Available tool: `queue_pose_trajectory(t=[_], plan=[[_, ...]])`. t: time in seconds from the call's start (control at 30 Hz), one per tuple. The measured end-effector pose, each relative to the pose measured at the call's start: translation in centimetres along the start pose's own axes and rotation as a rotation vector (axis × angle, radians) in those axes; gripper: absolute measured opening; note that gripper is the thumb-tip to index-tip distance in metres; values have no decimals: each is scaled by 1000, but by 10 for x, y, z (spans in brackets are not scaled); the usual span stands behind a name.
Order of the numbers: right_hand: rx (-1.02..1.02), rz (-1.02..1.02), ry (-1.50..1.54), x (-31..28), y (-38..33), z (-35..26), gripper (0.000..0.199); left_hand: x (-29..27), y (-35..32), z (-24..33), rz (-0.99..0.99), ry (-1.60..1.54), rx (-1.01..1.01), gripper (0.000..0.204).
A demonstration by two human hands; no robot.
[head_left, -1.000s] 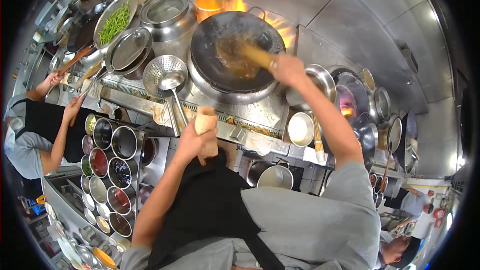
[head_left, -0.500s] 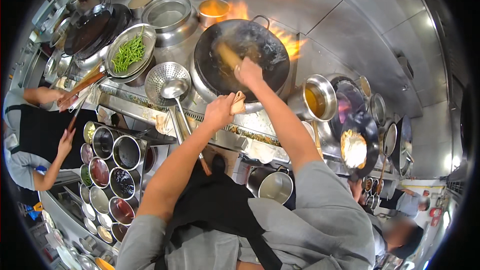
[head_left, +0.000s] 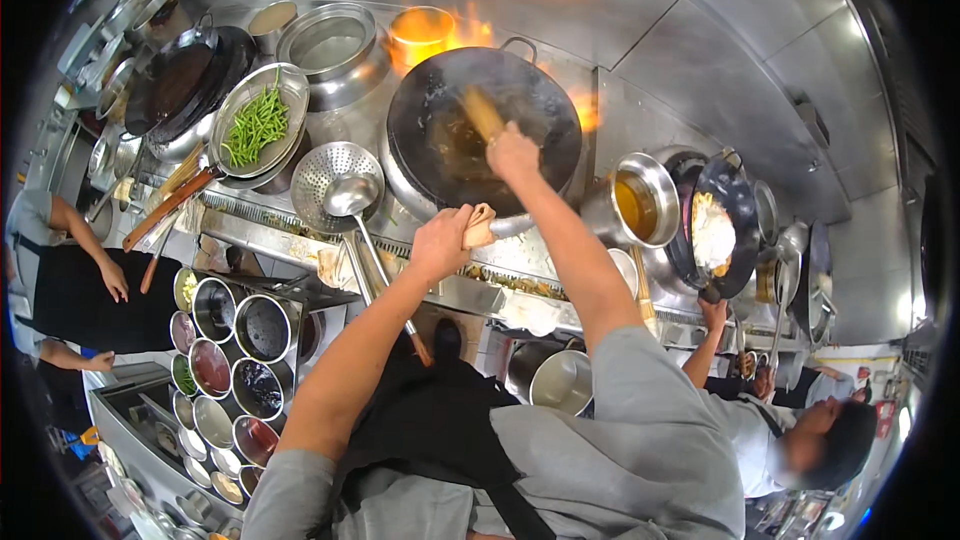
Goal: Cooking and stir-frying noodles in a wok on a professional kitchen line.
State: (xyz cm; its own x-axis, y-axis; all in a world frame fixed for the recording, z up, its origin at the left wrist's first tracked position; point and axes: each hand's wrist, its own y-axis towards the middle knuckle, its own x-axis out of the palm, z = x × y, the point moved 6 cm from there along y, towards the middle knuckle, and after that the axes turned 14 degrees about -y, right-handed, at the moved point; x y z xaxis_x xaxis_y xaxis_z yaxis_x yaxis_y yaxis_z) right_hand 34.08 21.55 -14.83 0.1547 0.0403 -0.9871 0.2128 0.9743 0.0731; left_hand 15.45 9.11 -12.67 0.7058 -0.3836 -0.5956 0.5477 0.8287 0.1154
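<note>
My right hand [head_left: 513, 152] is closed around a bamboo wok brush [head_left: 481, 112], its bristled end tilted inside a big black wok [head_left: 425, 120] that holds some brownish liquid. At the wok's near rim, my left hand [head_left: 441, 242] grips a folded tan cloth [head_left: 480, 227]. Steam lies over the wok. Flames burn behind it, around an orange-lit metal pot [head_left: 421, 31]. Left of the wok, a steel ladle [head_left: 350, 194] rests in a perforated strainer [head_left: 316, 165].
Green beans [head_left: 258, 128] sit in a strainer at the left. To the right stand a pot of yellow oil [head_left: 638, 206] and a co-worker's wok [head_left: 735, 270] with white and golden food. Ingredient tubs [head_left: 263, 328] line the lower left. Another person's hand [head_left: 113, 280] is at far left.
The brush and my right hand have shifted slightly right and nearer. Flames beside the wok have shrunk. The co-worker's wok at right has moved away from me, and the left person's hands have let go of the handles.
</note>
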Motion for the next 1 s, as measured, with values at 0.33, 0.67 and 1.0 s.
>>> queue_pose_trajectory(t=[0.33, 0.67, 1.0], plan=[[181, 58, 323, -53, -22, 97, 39, -36, -105, -23, 427, -958, -327, 51], [-244, 47, 187, -12, -27, -34, 28, -39, -176, -7, 381, -1263, -722, 32], [-33, 46, -72, -20, -6, 59, 20, -22, -46, 10, 108, -116, -168, 43]])
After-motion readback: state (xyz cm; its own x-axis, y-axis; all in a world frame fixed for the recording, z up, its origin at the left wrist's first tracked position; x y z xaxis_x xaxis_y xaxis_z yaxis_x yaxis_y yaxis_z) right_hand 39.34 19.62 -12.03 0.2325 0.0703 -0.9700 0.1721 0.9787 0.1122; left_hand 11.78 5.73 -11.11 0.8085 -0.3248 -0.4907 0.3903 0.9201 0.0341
